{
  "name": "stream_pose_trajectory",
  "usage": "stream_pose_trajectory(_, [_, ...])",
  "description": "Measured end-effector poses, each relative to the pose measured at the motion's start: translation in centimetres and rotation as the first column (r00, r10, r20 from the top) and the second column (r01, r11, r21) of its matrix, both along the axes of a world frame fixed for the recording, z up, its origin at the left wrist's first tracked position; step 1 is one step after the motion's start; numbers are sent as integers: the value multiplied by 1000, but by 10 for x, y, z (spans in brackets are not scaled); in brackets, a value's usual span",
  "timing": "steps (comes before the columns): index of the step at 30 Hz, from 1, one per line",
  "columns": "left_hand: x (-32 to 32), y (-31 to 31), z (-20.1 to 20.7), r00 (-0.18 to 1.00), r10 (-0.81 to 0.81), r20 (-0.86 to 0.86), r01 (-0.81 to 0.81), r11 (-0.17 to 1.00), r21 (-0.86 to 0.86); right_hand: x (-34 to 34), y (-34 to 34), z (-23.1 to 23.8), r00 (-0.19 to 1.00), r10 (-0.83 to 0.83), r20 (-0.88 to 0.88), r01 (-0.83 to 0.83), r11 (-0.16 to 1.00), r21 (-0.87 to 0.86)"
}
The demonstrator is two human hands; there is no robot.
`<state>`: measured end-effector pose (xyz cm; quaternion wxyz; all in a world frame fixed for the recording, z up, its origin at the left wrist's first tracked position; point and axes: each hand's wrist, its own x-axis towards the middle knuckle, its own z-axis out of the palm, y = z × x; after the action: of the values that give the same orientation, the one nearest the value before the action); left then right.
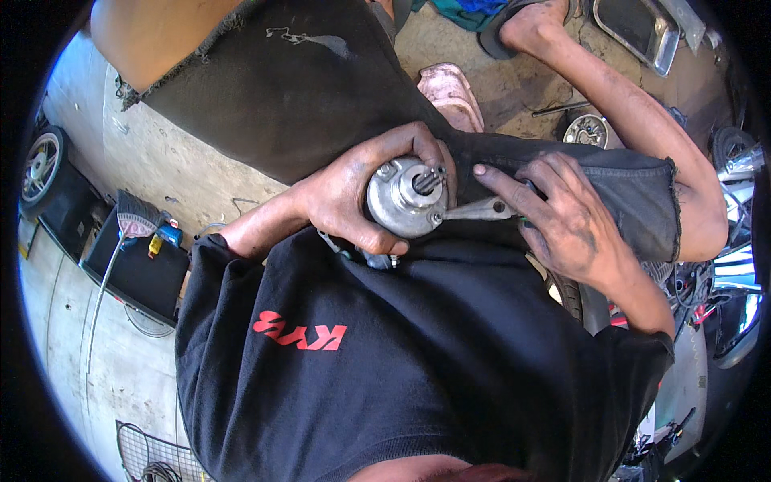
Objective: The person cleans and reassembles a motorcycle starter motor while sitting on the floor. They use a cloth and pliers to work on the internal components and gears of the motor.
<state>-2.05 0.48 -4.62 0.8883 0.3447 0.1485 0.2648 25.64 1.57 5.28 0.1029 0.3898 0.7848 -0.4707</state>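
My left hand is wrapped around a silver metal motor, which looks like a small starter motor. Its round end cap faces up, with a toothed shaft sticking out of the middle. From the cap's edge, a flat metal arm with a hole near its tip reaches toward my right hand. That hand is beside the arm's tip, index finger stretched out and thumb apart from it. Whether it touches the arm I cannot tell. A small dark bit shows between its fingers, too little to name.
A brush leans over a black bin on the left, near a wheel. A round metal part lies on the floor beyond my right leg. A metal-framed tray is at the far right. Motorcycle parts crowd the right edge.
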Motion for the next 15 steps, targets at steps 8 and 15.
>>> stream_pose_trajectory(8, [7,-9,-7,996,61,72,-62,998,22,2,16,-15,978,189,-89,-161,953,257])
stream_pose_trajectory(15, [-1,-6,-3,1000,2,-27,-3,999,-36,9,25,-16,991,67,-117,-50,988,148])
